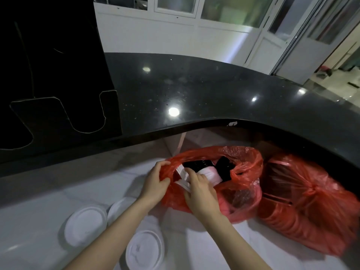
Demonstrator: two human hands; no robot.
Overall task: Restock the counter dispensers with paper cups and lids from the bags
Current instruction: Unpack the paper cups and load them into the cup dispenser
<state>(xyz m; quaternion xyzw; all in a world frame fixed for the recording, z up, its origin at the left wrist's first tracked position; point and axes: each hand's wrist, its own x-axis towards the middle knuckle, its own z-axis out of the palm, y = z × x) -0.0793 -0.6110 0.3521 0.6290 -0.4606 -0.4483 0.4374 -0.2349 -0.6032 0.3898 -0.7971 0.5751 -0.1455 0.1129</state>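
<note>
We see left hand pinching rim of open red bag on floor under black bench. Right hand reaches in, fingers curled on white cups. Three white lids lie on floor by our arms. Second red bag sits just right.

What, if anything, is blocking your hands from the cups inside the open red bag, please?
Nothing visible does. The left hand holds the open red bag by its rim, and the right hand already reaches onto the white cups inside.
</note>
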